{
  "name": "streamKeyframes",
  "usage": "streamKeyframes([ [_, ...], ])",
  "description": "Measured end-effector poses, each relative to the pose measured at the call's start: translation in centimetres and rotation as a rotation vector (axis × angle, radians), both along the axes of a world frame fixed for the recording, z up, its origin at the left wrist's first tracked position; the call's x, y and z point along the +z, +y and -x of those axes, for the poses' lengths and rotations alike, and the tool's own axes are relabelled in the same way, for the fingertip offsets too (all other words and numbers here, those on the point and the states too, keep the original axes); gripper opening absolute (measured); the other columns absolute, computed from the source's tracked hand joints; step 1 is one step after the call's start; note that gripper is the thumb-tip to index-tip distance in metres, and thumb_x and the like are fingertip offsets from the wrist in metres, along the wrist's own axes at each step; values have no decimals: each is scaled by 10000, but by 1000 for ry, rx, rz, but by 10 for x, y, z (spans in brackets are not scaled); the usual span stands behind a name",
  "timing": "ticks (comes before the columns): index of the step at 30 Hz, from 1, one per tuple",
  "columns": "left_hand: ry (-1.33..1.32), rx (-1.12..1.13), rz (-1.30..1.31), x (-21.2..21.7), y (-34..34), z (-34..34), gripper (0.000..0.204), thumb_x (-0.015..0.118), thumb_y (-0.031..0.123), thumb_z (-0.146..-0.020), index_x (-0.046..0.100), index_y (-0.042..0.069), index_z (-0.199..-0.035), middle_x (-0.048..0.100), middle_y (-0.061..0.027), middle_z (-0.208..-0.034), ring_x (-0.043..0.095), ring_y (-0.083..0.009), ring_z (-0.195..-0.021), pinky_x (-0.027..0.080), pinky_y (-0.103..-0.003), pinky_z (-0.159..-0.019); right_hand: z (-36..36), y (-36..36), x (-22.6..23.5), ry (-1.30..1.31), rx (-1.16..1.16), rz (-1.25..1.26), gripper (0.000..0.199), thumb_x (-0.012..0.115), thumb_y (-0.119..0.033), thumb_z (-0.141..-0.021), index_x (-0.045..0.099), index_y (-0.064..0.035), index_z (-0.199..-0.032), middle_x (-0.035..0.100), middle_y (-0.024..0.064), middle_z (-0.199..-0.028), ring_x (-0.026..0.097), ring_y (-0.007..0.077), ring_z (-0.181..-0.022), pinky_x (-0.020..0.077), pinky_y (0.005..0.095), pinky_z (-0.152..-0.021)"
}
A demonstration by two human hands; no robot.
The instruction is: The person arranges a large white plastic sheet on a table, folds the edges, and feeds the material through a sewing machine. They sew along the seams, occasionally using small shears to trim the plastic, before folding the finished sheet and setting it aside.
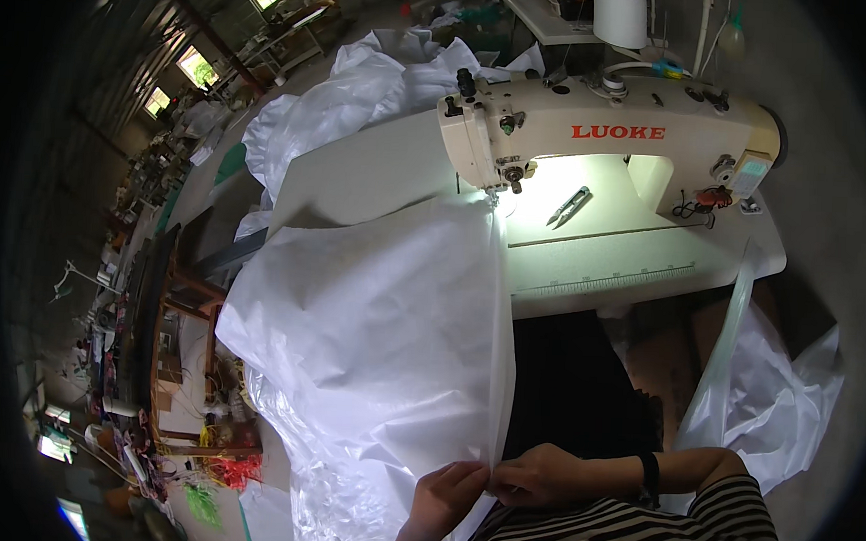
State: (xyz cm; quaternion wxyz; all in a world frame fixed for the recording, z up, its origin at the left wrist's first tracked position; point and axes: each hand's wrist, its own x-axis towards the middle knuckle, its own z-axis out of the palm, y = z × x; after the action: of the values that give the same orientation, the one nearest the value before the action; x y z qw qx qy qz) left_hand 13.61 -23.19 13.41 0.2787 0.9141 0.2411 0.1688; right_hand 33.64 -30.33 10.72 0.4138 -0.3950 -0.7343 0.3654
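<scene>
Clamping the white sheet (384,316) at its right edge, fingers of left hand (444,493) and right hand (538,476); draped partly over the surface (355,177), under the sewing machine (605,114). Could skew or pucker from uneven pulling.

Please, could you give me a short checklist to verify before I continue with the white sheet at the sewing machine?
1. Left hand pinching the edge of the white sheet: ok.
2. Right hand pinching beside it: ok.
3. Sheet reaching the needle area of the sewing machine: ok.
4. Needle area lit: ok.
5. Thread snips apart from the sheet: ok, lying on the machine bed.
6. Needle lowered: cannot tell, too small.
</scene>
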Motion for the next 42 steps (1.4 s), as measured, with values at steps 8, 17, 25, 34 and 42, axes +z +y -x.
streamKeyframes([
  [8, -60, 353, 1092, -19, -2, -2, 206, 629, 67, -935, 644, -29, -1117, 708, -96, -967, 661, -124, -860, 541, -281, -771, 5, -4, -1, -448, -64, -370, 125, 658, -161, -862, 598, -54, -889, 642, 32, -802, 660, 172, -649, 542, 286, -561],
  [17, -129, 1, -106, -17, -2, -37, 125, 659, 51, -745, 599, 83, -850, 638, -74, -786, 650, -268, -687, 531, -367, -586, -43, 57, -52, 855, -160, 418, 515, 517, -312, -1018, 362, -48, -1432, 461, 148, -1425, 464, 260, -1299, 402, 400, -1071],
  [25, 35, -378, -73, -15, 24, -52, 130, 606, 137, -777, 594, 98, -901, 575, -90, -736, 618, -288, -622, 492, -403, -526, -70, 126, -8, -440, -735, 288, 729, 614, -172, -883, 252, 103, -1453, 679, 217, -902, 680, 383, -817, 540, 422, -704],
  [34, 161, -235, -187, 2, 59, -78, 72, 639, 84, -790, 578, 98, -825, 599, -66, -727, 621, -283, -599, 511, -397, -543, -50, 117, -34, -732, -753, 168, 614, 527, -63, -852, 350, 129, -1407, 671, 108, -720, 667, 274, -580, 519, 393, -499],
  [42, 177, 388, -407, -28, 202, -72, 510, 691, 357, -867, 561, 92, -1283, 546, -146, -1344, 513, -366, -1237, 433, -501, -997, -54, 125, -34, -832, -790, 203, 600, 540, -32, -836, 375, 145, -1385, 661, 101, -686, 663, 251, -557, 518, 363, -473],
])
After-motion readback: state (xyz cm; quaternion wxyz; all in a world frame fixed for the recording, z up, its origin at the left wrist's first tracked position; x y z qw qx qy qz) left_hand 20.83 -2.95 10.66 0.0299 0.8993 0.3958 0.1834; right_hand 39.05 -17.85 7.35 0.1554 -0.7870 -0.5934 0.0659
